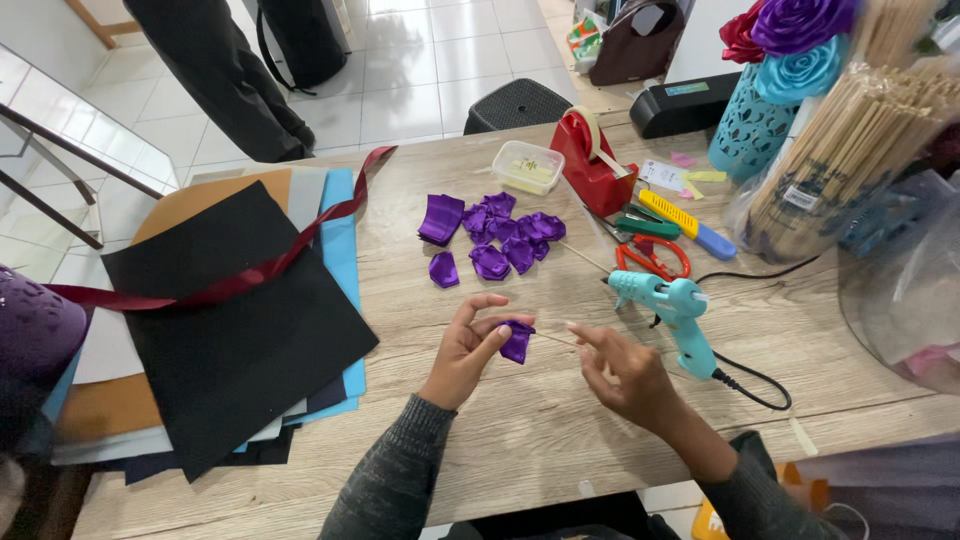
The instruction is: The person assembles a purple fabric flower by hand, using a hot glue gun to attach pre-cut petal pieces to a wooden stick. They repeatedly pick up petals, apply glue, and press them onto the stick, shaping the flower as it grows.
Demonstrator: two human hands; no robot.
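Above the pale wooden bench point(520, 420), the left hand point(466, 350) pinches a folded purple satin ribbon petal point(517, 341) onto a thin wooden skewer point(556, 340) gripped by the right hand point(620, 372) (the teal glue gun point(672, 308) lies near); a slack pinch could let it slip.

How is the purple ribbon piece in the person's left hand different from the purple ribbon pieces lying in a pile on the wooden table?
The folded purple satin ribbon piece is pinched in the left hand, above the wooden table; the pile of purple satin ribbon pieces lies loose on it, untouched. The held piece is single and meets a thin stick that the right hand holds; the pile is many pieces, some overlapping. Both share colour and sheen.
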